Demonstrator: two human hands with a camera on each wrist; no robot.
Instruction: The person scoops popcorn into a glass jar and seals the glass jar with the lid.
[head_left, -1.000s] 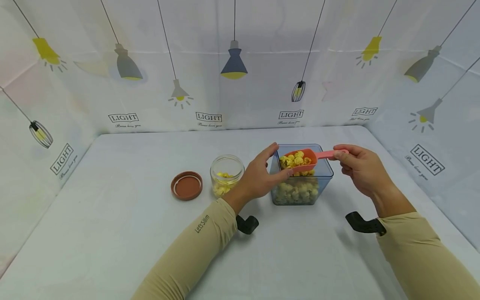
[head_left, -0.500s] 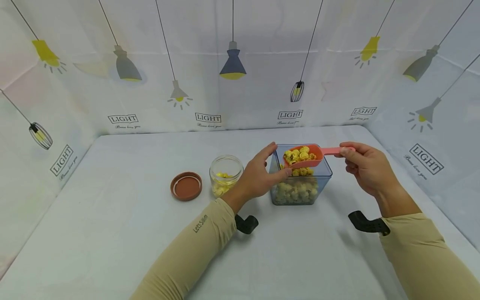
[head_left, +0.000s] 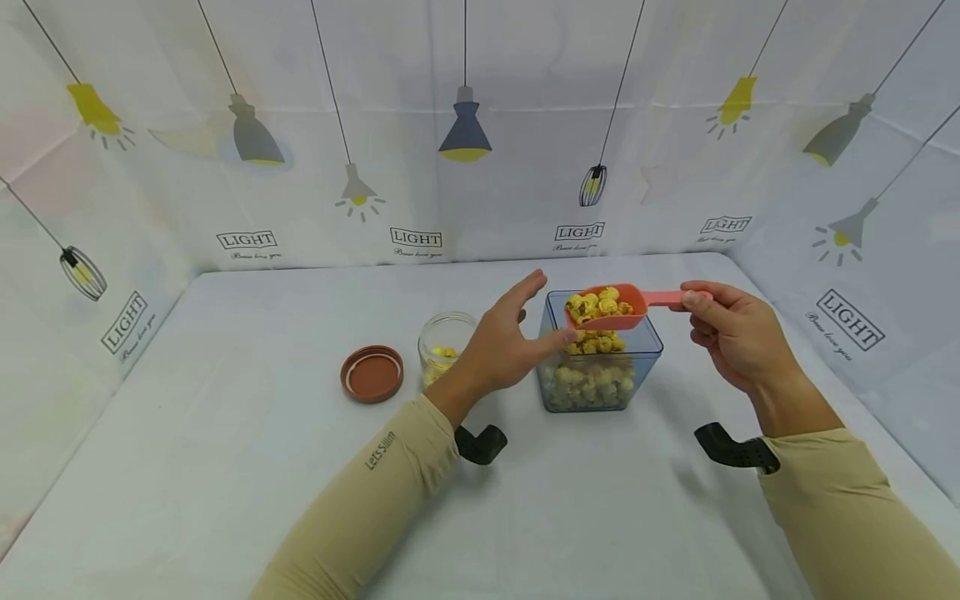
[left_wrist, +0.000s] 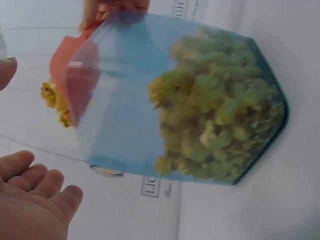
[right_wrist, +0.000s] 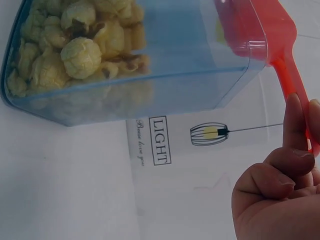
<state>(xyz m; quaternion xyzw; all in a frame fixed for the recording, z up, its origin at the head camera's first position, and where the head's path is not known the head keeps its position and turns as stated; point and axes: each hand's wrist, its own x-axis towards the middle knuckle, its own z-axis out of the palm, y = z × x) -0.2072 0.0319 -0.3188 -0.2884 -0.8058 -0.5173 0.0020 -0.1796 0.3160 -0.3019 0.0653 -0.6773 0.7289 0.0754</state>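
My right hand [head_left: 731, 333] pinches the handle of a pink-red scoop [head_left: 633, 302], which is heaped with yellow popcorn [head_left: 600, 305]. The scoop is level over the top of a clear blue square container [head_left: 645, 363], itself part filled with popcorn. To the left of that container is my left hand [head_left: 498, 346], fingers spread and holding nothing, its thumb near the front left rim. In the left wrist view, a gap shows between my left fingers [left_wrist: 37, 180] and the container wall [left_wrist: 125, 100]. The right wrist view shows my thumb and finger on the scoop handle [right_wrist: 290, 80].
Partly hidden behind my left hand and wrist is an open glass jar [head_left: 442, 333] with some popcorn inside. A brown round lid [head_left: 372, 374] lies on the white tabletop [head_left: 247, 400] left of the jar. Lamp-printed cloth [head_left: 337, 108] encloses the table's back and sides.
The loaded scoop has risen from the popcorn and shifted slightly right with my right hand. My left hand has come off the container's rim and moved slightly left.
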